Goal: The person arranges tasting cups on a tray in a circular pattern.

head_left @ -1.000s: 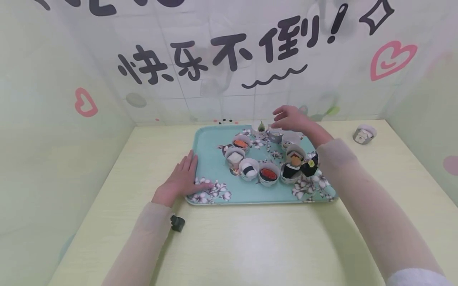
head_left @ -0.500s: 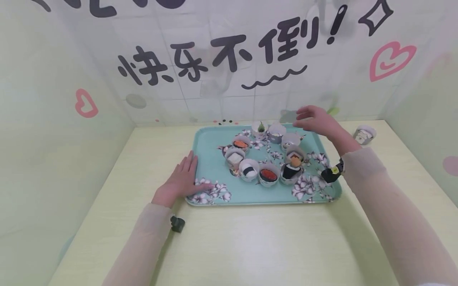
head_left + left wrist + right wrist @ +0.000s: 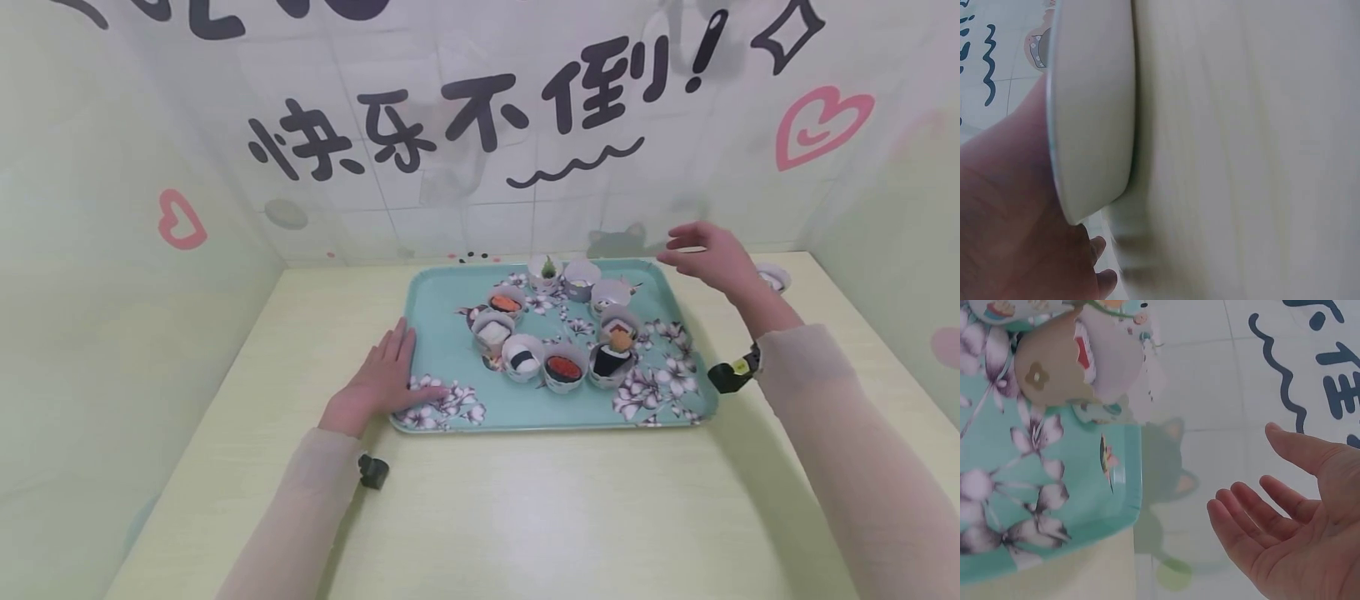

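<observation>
My left hand [image 3: 379, 382] rests flat on the left rim of a turquoise flowered tray [image 3: 540, 414], fingers straight and thumb over the rim. In the left wrist view the tray's pale outer side [image 3: 1094, 106] covers part of that hand. Above the table past the tray's back right corner is my right hand [image 3: 712, 257], fingers loosely bent, holding nothing. Behind its wrist a lone paper cup [image 3: 776, 275] is partly hidden. A ring of paper cups stands on the tray, with sushi-like pieces inside, among them a red-topped one [image 3: 564, 368] and a black-banded one [image 3: 522, 358].
The pale wooden table [image 3: 525, 508] reaches back to a wall [image 3: 337, 225] with dark lettering. Side walls close in left and right. Small black devices sit at both wrists, the right one [image 3: 731, 375] beside the tray's right edge.
My right hand has moved right, from above the cups at the back of the tray to beyond its right corner, now partly covering the lone cup. The left hand has stayed still.
</observation>
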Action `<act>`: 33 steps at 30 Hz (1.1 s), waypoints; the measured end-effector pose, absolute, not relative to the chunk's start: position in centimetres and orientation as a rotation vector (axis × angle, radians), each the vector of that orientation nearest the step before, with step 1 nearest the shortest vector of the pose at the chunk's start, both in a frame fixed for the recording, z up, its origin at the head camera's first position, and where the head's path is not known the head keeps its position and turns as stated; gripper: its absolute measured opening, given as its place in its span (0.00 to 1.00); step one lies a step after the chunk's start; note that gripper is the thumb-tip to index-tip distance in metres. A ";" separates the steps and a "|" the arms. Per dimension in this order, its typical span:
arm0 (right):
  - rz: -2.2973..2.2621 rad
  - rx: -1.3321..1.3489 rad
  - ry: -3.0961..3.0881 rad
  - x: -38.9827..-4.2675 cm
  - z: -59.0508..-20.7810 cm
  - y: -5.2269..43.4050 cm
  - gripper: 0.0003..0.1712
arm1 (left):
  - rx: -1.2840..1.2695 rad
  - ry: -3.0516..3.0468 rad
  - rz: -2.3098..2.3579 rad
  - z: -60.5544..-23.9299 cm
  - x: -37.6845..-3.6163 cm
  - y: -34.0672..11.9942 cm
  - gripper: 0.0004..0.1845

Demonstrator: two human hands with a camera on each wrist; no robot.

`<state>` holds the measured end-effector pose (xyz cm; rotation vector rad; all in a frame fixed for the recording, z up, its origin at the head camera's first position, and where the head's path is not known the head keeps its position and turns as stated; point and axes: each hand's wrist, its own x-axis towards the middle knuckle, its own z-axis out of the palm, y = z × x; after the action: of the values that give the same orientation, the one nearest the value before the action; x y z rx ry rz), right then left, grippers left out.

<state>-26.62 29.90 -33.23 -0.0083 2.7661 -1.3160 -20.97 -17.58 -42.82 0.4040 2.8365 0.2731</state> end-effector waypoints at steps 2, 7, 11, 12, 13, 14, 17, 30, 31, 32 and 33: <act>-1.325 0.007 2.782 -26.4 -33.3 30.6 0.40 | 0.404 2.836 0.275 -42.7 -20.9 -17.6 0.64; -1.323 0.047 2.806 -26.2 -33.8 32.4 0.44 | 0.404 2.838 0.275 -42.7 -20.9 -17.6 0.65; -1.303 0.127 2.842 -25.9 -34.3 33.8 0.46 | 0.403 2.829 0.289 -42.9 -20.9 -17.8 0.67; -1.303 0.148 2.850 -25.8 -34.5 34.1 0.47 | 0.401 2.825 0.291 -43.0 -21.0 -17.8 0.67; -1.308 0.166 2.857 -25.8 -34.6 34.5 0.47 | 0.397 2.824 0.288 -43.0 -21.0 -17.8 0.67; -1.304 0.190 2.865 -25.7 -34.8 34.8 0.48 | 0.398 2.820 0.293 -43.0 -20.9 -17.7 0.68; -1.314 0.266 2.881 -25.6 -35.2 35.9 0.50 | 0.391 2.815 0.297 -42.8 -20.9 -17.7 0.67; -1.387 0.627 2.859 -25.4 -36.3 38.8 0.53 | 0.408 2.836 0.288 -43.6 -21.2 -18.0 0.68; -1.393 0.656 2.853 -25.4 -36.3 38.9 0.53 | 0.411 2.838 0.294 -43.6 -21.2 -18.0 0.68; -1.401 0.684 2.850 -25.4 -36.4 39.1 0.52 | 0.415 2.838 0.300 -43.5 -21.2 -18.0 0.69; -1.410 0.712 2.847 -25.4 -36.4 39.2 0.52 | 0.418 2.839 0.305 -43.4 -21.1 -17.9 0.69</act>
<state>-25.40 39.22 -36.45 0.7124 2.8471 -1.4103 -21.12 -17.95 -43.38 0.4185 2.8391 0.3052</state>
